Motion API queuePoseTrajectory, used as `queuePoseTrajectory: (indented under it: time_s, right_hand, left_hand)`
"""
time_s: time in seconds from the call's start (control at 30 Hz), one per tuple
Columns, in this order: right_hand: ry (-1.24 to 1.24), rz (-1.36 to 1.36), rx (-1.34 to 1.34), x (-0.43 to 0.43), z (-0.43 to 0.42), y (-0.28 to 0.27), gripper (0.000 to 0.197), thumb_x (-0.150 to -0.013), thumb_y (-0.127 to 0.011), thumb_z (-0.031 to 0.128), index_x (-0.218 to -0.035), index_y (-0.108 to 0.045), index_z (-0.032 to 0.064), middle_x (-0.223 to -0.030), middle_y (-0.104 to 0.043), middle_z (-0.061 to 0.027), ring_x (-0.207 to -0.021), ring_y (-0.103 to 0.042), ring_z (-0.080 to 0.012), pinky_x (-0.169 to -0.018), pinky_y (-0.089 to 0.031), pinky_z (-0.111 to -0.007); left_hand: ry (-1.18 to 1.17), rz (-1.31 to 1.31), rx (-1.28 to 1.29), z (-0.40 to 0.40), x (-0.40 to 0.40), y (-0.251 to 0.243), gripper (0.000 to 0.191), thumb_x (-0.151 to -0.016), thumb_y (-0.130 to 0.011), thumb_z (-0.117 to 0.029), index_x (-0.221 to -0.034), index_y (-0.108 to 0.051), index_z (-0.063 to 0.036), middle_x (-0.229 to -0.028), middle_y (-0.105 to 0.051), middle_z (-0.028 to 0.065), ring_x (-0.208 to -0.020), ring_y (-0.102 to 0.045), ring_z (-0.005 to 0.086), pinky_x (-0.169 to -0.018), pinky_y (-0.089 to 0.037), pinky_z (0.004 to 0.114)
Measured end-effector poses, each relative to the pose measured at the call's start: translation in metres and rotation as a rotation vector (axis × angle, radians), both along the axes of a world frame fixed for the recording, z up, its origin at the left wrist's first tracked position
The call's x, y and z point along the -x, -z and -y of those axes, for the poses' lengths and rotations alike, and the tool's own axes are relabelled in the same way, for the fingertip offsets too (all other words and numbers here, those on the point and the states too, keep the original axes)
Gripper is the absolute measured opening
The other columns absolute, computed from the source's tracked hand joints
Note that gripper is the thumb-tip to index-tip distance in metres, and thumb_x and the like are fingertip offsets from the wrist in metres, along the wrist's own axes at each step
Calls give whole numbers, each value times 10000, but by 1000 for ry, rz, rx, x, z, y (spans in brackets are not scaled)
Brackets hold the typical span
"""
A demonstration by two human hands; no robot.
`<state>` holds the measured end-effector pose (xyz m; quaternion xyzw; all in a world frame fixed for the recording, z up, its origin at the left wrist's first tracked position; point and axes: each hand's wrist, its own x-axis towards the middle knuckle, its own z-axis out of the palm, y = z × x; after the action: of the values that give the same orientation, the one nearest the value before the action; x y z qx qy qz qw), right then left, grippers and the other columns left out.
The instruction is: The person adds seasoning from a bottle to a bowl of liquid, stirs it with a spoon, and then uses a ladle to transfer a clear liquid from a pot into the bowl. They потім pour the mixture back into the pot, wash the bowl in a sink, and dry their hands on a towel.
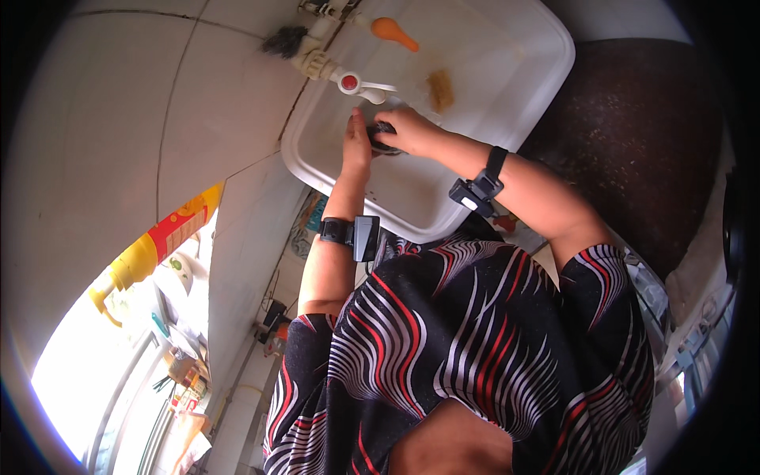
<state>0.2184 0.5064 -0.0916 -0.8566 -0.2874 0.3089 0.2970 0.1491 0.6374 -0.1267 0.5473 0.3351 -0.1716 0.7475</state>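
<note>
Both hands are over a white sink basin [409, 217], below a white plastic tap [371, 94] with a red-centred handle. My left hand [357, 142] is held along the left side of a small round bowl [389, 151], thumb pointing up. My right hand [407, 132] reaches in from the right, its fingers closed on a dark scrubber [385, 127] that looks like steel wool, inside the bowl. The fingers hide much of both scrubber and bowl.
An orange spoon [394, 34] and a brownish-yellow sponge-like piece [440, 91] lie in the basin. A dark brush-like tuft [285, 42] sits by the tap pipe [314, 62]. Left is a tiled wall [113, 119]; a yellow bottle [172, 231] shows beyond its edge.
</note>
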Motion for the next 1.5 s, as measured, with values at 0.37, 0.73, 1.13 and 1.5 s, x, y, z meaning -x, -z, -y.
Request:
queuePoseTrajectory:
  time_s: [0.37,0.73,1.13,1.5]
  right_hand:
    - [88,-169,-86,-6,3,-6,214,-807,-608,205,-944,-611,41,-801,-638,-195,-766,-624,-357,-698,-490,-415]
    - [-29,266,65,5,38,-35,331,-822,-628,252,-1093,-578,68,-1051,-597,-79,-1024,-550,-254,-915,-428,-381]
    - [-337,515,36,10,22,-29,374,-793,-542,110,-1166,-567,102,-1276,-520,5,-1255,-417,-177,-1104,-224,-465]
    - [-420,383,117,18,17,-35,307,-793,-631,204,-1080,-592,102,-1187,-505,12,-1083,-520,-164,-1095,-257,-441]
  left_hand:
    - [57,62,-470,0,-6,15,621,-951,-299,-550,-1241,-462,-26,-1135,-562,237,-1032,-555,379,-854,-440,417]
    - [-61,292,-532,-26,-10,-13,577,-973,-339,-492,-1225,-478,8,-1131,-569,168,-1060,-531,274,-919,-394,337]
    - [-80,150,-218,-13,-14,-22,731,-947,-347,-560,-1324,-404,64,-1260,-510,184,-1167,-476,235,-980,-357,289]
    - [28,132,-150,-17,-7,-17,669,-952,-351,-550,-1210,-516,44,-1161,-570,150,-1071,-519,211,-930,-393,306]
